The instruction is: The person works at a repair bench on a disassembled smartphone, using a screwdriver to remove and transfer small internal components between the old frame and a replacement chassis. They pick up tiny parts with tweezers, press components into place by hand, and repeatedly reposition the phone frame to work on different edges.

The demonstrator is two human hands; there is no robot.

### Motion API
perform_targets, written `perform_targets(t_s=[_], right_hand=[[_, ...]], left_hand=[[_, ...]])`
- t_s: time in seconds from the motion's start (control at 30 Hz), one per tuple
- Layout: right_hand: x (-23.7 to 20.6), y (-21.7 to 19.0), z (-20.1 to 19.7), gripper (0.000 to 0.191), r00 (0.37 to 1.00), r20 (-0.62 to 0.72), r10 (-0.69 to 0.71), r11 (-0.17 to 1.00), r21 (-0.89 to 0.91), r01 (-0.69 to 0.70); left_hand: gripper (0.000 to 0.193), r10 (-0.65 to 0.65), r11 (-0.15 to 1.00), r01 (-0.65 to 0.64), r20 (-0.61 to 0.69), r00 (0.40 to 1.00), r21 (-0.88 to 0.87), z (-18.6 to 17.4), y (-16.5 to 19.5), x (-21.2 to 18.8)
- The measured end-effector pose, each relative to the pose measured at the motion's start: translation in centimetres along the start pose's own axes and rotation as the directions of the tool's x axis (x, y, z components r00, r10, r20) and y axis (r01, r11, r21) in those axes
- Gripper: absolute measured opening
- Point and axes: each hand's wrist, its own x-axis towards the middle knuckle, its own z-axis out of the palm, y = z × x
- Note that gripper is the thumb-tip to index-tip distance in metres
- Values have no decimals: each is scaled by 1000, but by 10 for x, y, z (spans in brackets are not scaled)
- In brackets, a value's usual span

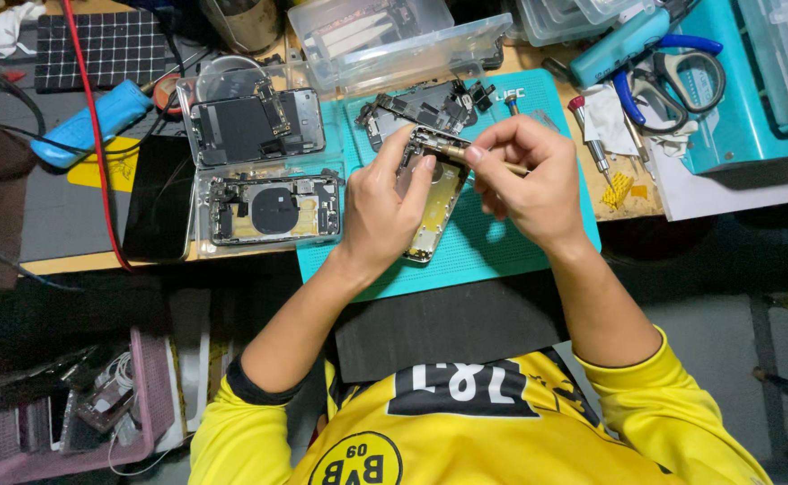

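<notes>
Screwdriving on the phone frame (432, 211): left hand (383, 211) grips it, right hand (529, 175) pinches the screwdriver (466, 153); next calls for steady tip pressure.

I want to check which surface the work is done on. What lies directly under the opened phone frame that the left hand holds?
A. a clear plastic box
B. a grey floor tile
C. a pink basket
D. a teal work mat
D: the phone frame, steadied by the left hand, lies on the teal work mat, while the right hand applies a thin tool to it.
</notes>
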Motion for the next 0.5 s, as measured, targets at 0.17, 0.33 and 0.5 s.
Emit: perform_targets(t_s=[0.17, 0.33, 0.5], right_hand=[[0, -1, 1, 14, 991, 44, -125, 992, -26, 126], [-1, -1, 2, 8, 998, 23, -51, 999, 11, 51], [-2, -3, -1, 8, 993, 32, -116, 992, -39, 117]], left_hand=[[32, 59, 998, -59, -22, 998, -2, -1, -1, 1], [32, 27, 1000, -27, -16, 999, -4, -1, -1, 1], [30, 61, 997, -62, -21, 998, -50, -1, -1, 1]])
